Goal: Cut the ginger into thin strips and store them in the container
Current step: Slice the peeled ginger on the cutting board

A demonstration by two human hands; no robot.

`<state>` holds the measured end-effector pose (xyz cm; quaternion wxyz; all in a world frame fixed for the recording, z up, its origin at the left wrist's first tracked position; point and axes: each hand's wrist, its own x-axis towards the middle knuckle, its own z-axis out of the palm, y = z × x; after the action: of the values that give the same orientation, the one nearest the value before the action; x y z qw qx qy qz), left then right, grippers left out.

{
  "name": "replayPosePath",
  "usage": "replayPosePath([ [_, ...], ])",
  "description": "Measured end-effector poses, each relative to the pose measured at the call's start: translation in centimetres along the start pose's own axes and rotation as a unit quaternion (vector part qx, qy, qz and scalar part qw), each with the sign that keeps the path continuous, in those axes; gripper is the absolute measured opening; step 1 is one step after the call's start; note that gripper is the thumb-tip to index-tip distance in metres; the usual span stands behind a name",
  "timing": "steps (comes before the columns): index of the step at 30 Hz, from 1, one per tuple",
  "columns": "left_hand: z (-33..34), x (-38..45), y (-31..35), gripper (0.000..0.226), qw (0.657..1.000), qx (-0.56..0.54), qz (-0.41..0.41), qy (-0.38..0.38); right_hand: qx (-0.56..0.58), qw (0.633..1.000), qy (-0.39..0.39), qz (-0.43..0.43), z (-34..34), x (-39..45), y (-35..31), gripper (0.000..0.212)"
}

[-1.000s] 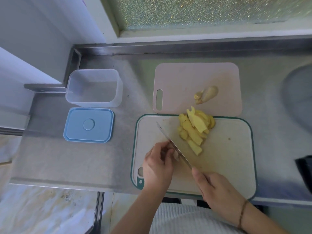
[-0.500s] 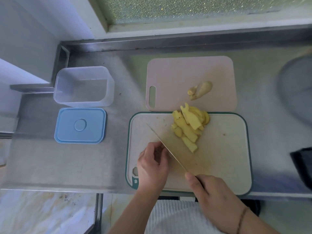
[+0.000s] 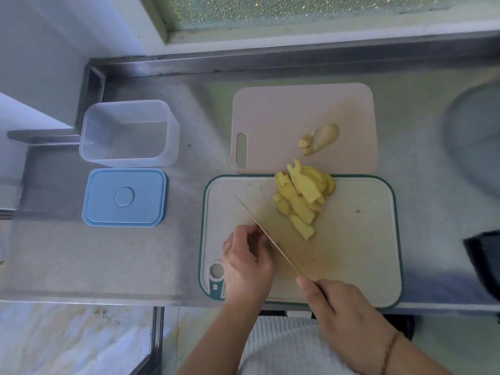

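Little change from a second ago: right hand [image 3: 349, 318] grips knife [image 3: 267, 235], left hand [image 3: 247, 262] curled over hidden piece; ginger slices [image 3: 303, 201] unstripped, container [image 3: 128, 133] empty.

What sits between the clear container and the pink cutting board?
Nothing: only bare steel counter between the container and the pink board, in the head view.

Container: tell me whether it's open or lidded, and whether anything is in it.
Open and empty. The container shows only its clear bottom; its blue lid lies flat beside it.
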<state>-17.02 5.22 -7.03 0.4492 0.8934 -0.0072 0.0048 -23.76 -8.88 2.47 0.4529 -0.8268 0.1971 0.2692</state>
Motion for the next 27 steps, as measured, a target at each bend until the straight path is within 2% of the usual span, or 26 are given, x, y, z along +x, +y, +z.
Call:
replayPosePath([
  [6,0.2,0.0,0.0,0.017,1.000,0.000,0.025,0.007,-0.017,1.000,-0.017,-0.003,-0.1,0.2,-0.1,0.062],
  [20,0.5,0.2,0.1,0.025,1.000,-0.011,-0.009,0.011,-0.065,0.997,-0.045,-0.008,-0.3,1.7,-0.4,0.066],
  [27,0.2,0.0,-0.2,0.015,1.000,-0.008,0.003,0.010,-0.048,0.997,-0.058,0.001,-0.1,2.9,-0.8,0.063],
])
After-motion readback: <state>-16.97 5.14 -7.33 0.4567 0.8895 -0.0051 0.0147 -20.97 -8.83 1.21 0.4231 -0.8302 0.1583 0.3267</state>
